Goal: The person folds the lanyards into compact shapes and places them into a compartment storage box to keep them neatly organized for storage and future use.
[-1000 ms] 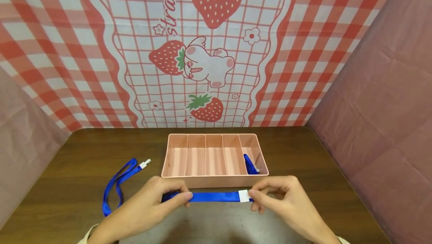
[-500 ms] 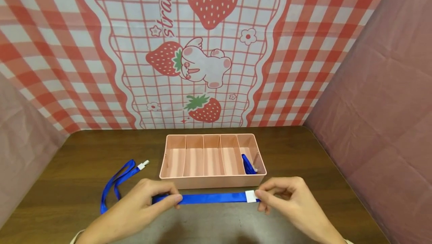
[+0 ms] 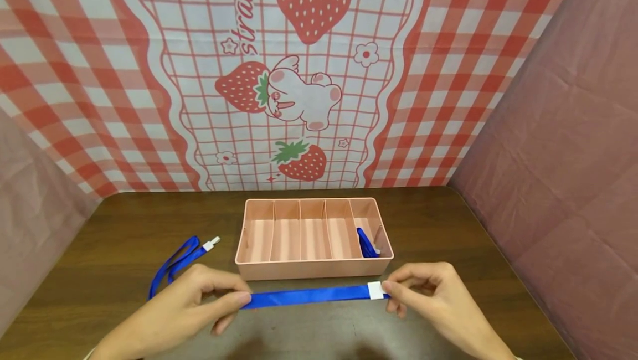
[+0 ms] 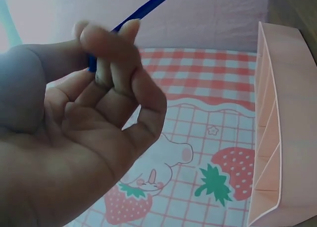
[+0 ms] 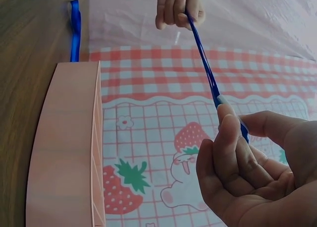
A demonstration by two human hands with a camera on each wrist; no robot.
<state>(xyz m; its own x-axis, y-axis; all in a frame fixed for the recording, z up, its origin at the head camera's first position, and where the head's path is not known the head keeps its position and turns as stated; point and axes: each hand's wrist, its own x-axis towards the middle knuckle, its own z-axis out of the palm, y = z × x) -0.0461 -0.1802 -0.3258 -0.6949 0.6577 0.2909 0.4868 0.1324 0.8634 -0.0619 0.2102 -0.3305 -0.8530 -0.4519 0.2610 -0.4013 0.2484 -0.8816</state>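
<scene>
A blue lanyard (image 3: 309, 296) is stretched flat between both hands, just in front of a pink divided box. My left hand (image 3: 184, 304) pinches one end between thumb and fingers, seen also in the left wrist view. At the other end, my right hand (image 3: 431, 299) pinches the lanyard beside its white clip piece (image 3: 375, 290). The right wrist view shows the strap (image 5: 204, 56) edge-on, its layers lying close together, running from one hand to the other.
The pink box (image 3: 314, 269) has several compartments, and a folded blue lanyard (image 3: 366, 243) lies in the rightmost one. Another blue lanyard (image 3: 186, 255) with a white clip lies loosely looped on the wooden table (image 3: 119, 227) at left. A strawberry-print cloth (image 3: 399, 127) hangs behind.
My left hand has slid left and slightly down, so a longer stretch of lanyard shows between the hands. The right hand moved slightly right. The view shifted a little.
</scene>
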